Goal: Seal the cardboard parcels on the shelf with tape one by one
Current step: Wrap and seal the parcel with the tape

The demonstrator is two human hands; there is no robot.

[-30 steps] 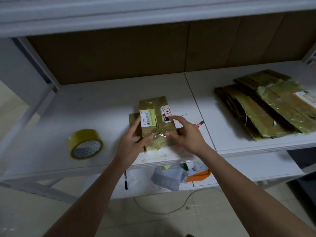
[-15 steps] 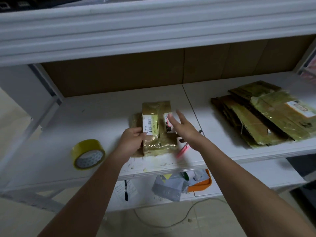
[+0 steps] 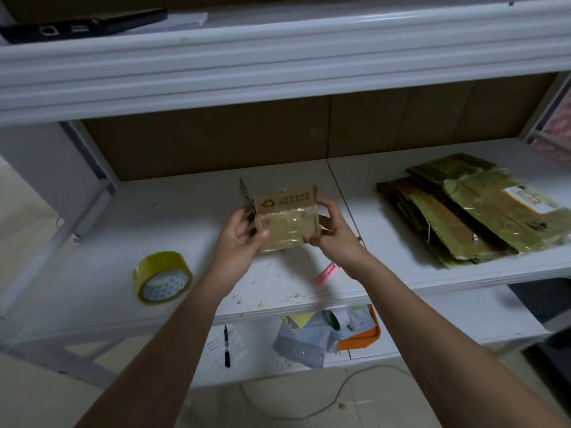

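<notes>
A small cardboard parcel [image 3: 285, 216] with yellowish tape across its near face is held up above the white shelf [image 3: 173, 239], tilted so a side with a recycling mark shows. My left hand [image 3: 242, 239] grips its left edge, thumb on the taped face. My right hand [image 3: 332, 234] grips its right edge, fingers curled behind. A roll of yellow tape [image 3: 162, 277] lies on the shelf to the left, apart from both hands. A loose flap sticks up at the parcel's left back corner.
A stack of flattened taped cardboard pieces [image 3: 472, 208] lies on the shelf at the right. A pink pen-like thing [image 3: 325, 272] lies near the shelf's front edge under my right wrist. The lower shelf holds grey mailer bags [image 3: 304, 342], an orange tray and a black pen.
The parcel lay flat on the shelf with its labels up; now both hands have lifted and turned it, showing another face. The camera has tilted up.
</notes>
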